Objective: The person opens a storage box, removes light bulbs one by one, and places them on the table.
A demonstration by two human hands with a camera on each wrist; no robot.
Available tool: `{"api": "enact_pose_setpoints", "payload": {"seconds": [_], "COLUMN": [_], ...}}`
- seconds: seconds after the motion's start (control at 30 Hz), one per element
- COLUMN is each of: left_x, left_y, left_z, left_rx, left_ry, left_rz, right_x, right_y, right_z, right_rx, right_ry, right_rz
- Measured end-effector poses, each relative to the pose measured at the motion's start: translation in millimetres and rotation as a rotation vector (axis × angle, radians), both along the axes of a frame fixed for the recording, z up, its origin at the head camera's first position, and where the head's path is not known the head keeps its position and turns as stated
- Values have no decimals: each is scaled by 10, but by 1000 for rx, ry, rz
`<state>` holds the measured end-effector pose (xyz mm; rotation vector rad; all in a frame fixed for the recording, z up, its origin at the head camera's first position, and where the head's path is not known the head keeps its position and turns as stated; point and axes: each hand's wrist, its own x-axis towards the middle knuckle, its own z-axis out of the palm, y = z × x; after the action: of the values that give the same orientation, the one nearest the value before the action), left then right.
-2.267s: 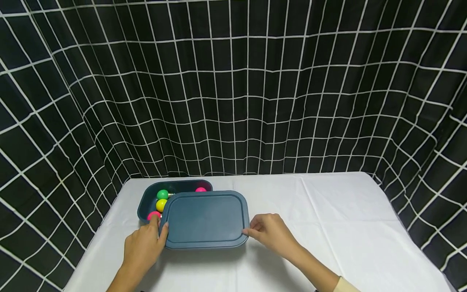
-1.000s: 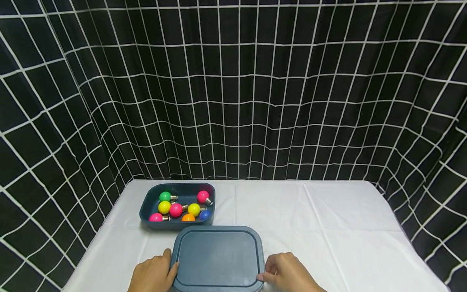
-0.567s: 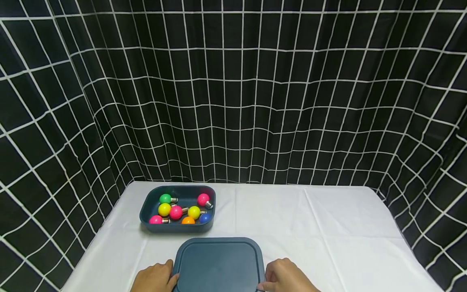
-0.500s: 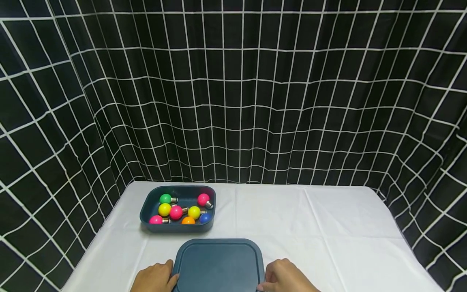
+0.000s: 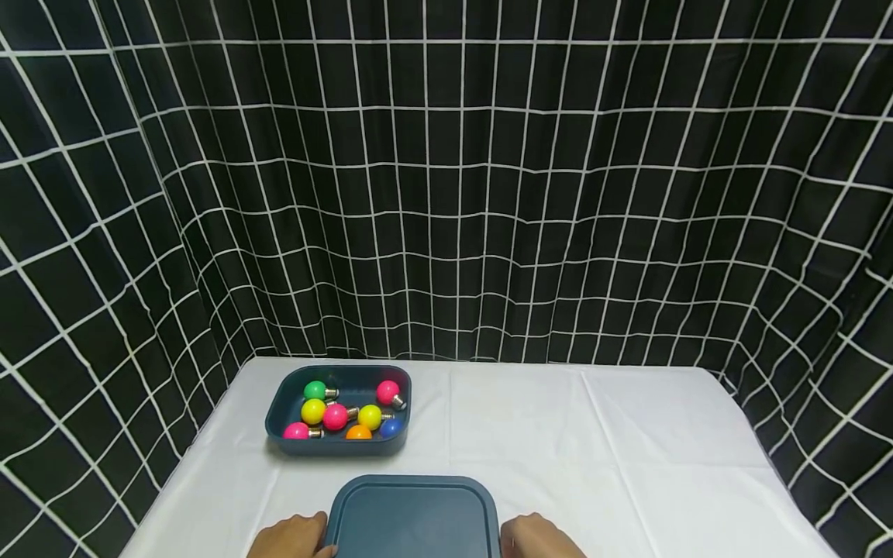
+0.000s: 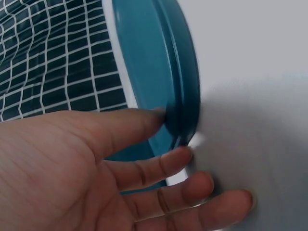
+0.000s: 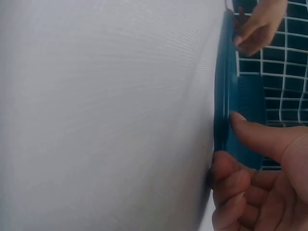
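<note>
Across the back & both sides, a black curtain [image 5: 509, 139] w/ white grid lines fills most of the head view. Below it, a white cloth [image 5: 698, 465] w/ creases on the R runs to the bottom of the frame. Blue-grey lid [image 5: 415, 519] w/ rounded corners & a raised rim is at the near side, approx. center; its near end is cut off by the frame. Can't tell if its underside touches the cloth. Dark bin [image 5: 335, 448] sits farther back on the L, apart from the lid.

L hand [image 5: 289, 537] is at the lid's L side, R hand [image 5: 540, 537] at its R side. Both grips are clamped on the lid: L thumb is on the rim w/ index tip by the edge, other fingers extended; R thumb is on the face, index curled at the edge.

Bulbs lying in the bin: pink bulb [image 5: 335, 417] mid, btwn 2 yellows (yellow bulb [image 5: 313, 411] on its L, second yellow bulb [image 5: 370, 418] on its R); green bulb [image 5: 315, 390] back L; second pink bulb [image 5: 387, 392] back R; third pink bulb [image 5: 296, 431] front L; orange bulb [image 5: 359, 432] & blue bulb [image 5: 391, 428] at the front, partly hidden by the bin wall.
</note>
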<state>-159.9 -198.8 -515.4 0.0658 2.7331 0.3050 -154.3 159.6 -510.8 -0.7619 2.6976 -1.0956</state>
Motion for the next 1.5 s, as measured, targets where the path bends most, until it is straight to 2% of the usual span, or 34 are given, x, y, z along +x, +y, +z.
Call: {"api": "enact_pose_setpoints", "payload": {"seconds": [0.1,0.23,0.4,0.5,0.6,0.77,0.97,1.1,1.2,1.3,1.5], "left_x": [5,13,-58,-112,-190,-400,-657,-807,-917,-1024,-1203], "left_y": [-28,-103,-241,-351,-459,-619,-773,-866,-937,-1001,-1070], "left_z": [43,214,435,552,680,828,898,929,934,913,817], "left_rx": [33,109,209,295,392,486,522,486,448,454,588], "left_ry": [-5,27,186,293,351,431,494,572,599,576,456], "left_rz": [9,22,87,111,131,122,124,125,122,128,210], "right_x": [4,-35,-103,-134,-177,-308,-520,-681,-798,-891,-1015], "right_y": [-9,-5,-13,-56,-127,-292,-524,-664,-749,-818,-942], "right_z": [-5,82,241,325,420,590,755,842,891,919,929], "right_rx": [5,64,84,73,61,48,86,82,68,64,70], "right_ry": [-8,-2,-7,28,88,205,326,368,375,372,375], "right_rz": [-6,-5,11,20,28,45,39,43,43,47,75]}}
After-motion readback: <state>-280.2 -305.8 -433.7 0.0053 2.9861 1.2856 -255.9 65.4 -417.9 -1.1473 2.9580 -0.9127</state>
